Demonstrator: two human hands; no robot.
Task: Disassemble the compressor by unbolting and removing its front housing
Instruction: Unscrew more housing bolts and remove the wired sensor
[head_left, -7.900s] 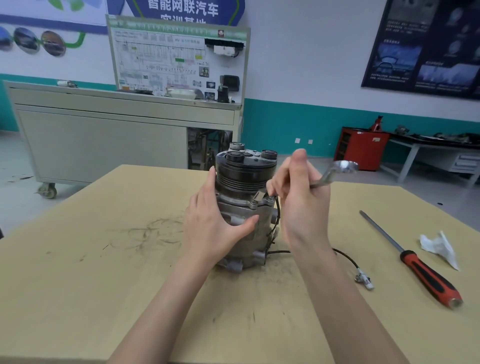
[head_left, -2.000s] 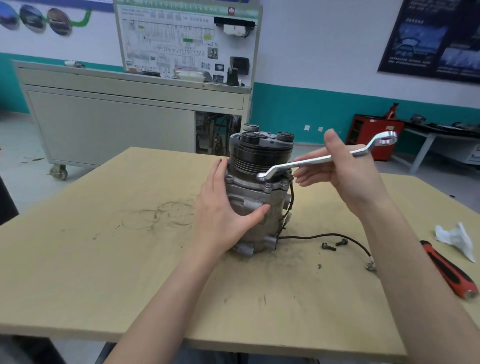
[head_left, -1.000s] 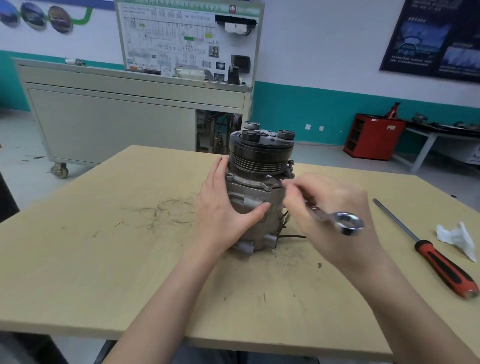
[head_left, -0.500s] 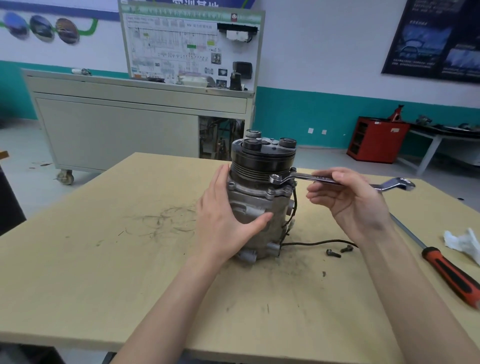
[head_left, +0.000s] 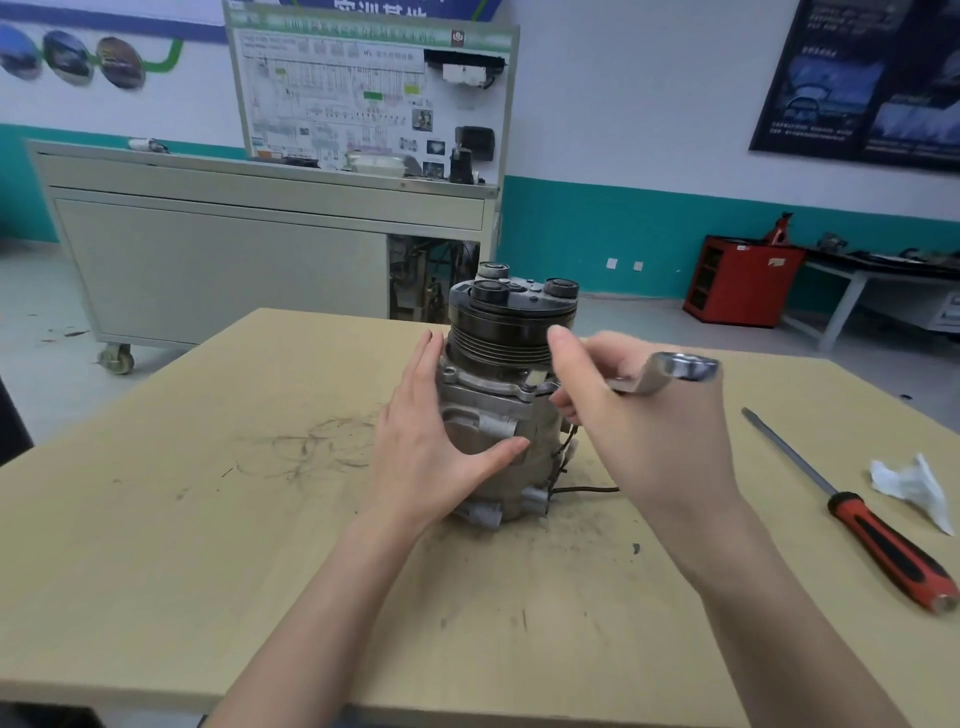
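Observation:
The compressor (head_left: 501, 395) stands upright in the middle of the wooden table (head_left: 156, 545), its black pulley on top and the grey housing below. My left hand (head_left: 434, 441) lies flat against the housing's left side, fingers straight and thumb across the front. My right hand (head_left: 639, 441) grips a silver ring wrench (head_left: 670, 371) at the compressor's right flange. One ring end of the wrench sticks out to the right above my knuckles. The other end is hidden behind my fingers. A black wire (head_left: 582, 489) runs out from the compressor's base under my right hand.
A long screwdriver (head_left: 852, 514) with a red and black handle lies on the table's right side. A crumpled white tissue (head_left: 909, 486) sits beside it. Behind the table stand a grey wheeled cabinet (head_left: 218, 260) with a display board and a red cabinet (head_left: 743, 280).
My right hand has swung the wrench toward me, so its free end now points up and right nearer the compressor. The loose bolts on the table are now hidden behind my right hand.

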